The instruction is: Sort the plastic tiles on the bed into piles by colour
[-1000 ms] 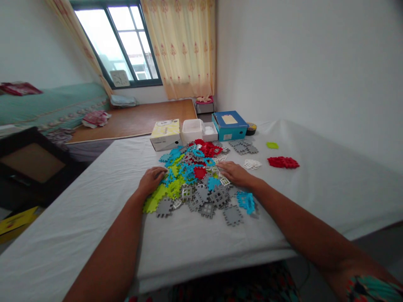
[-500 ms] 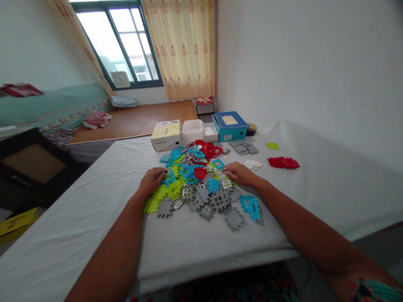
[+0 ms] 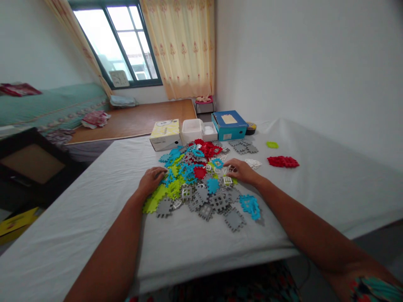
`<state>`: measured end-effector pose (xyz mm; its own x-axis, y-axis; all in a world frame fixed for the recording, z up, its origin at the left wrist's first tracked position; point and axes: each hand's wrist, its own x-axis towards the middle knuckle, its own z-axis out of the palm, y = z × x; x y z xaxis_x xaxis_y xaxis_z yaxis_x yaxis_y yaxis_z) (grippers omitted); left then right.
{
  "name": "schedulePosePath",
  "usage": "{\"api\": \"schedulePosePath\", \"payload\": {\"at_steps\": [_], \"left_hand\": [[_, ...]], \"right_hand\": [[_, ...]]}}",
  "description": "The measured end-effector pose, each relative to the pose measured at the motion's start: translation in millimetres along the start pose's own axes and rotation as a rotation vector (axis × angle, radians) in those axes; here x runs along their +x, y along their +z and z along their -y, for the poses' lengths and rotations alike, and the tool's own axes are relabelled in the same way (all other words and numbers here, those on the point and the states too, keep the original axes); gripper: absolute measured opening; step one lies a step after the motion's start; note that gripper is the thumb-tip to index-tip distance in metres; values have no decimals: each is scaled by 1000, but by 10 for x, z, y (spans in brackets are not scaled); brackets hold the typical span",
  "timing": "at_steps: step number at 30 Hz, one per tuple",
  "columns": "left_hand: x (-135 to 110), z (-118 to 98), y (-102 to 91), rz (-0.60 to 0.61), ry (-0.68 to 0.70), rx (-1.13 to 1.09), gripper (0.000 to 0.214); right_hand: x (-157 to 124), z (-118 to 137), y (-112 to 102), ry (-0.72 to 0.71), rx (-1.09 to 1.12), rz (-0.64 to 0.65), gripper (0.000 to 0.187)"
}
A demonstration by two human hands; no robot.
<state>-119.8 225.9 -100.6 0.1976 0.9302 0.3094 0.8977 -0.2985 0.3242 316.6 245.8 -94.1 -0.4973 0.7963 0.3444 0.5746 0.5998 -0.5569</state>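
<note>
A heap of flat interlocking plastic tiles (image 3: 201,180) in grey, blue, green, red and white lies on the white-covered table (image 3: 78,218). My left hand (image 3: 151,179) rests on the heap's left edge, fingers curled over blue and green tiles. My right hand (image 3: 241,171) lies at the heap's right side, fingers bent and touching small white window tiles; whether it grips one I cannot make out. A blue tile (image 3: 250,205) and grey tiles (image 3: 234,219) lie nearest to me.
Sorted groups lie to the right: red tiles (image 3: 282,161), one green tile (image 3: 272,145), grey tiles (image 3: 243,147), white tiles (image 3: 253,163). At the far edge stand a yellow-white box (image 3: 166,134), clear containers (image 3: 192,131) and a blue box (image 3: 229,125). A wall runs along the right.
My right hand has drawn to the right and slightly away from me along the heap's edge. My left hand has stayed where it was.
</note>
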Motion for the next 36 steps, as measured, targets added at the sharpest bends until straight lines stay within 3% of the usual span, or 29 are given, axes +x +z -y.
{"api": "schedulePosePath", "payload": {"at_steps": [5,11,16,21,25,30,36], "left_hand": [[2,-15,-9,10,-8,1,39],[1,-41,-32,11,-17,2,37],[-2,-36,-30,20,-15,9,39],[1,-11,-13,17,-14,19,40],[1,-7,-8,16,-15,14,39],[-5,-24,-19,11,-14,15,40],[2,-26,-16,8,-12,5,38]], "right_hand": [[-3,24,-26,69,-14,-31,40],[7,17,-113,128,-47,-56,20],[-37,-182,-372,246,-229,-191,32],[-158,-436,-585,337,-444,-187,26],[-157,-414,-549,247,-410,-195,26],[-75,-183,-253,-32,-128,22,28],[-1,-73,-14,-160,-243,148,31]]}}
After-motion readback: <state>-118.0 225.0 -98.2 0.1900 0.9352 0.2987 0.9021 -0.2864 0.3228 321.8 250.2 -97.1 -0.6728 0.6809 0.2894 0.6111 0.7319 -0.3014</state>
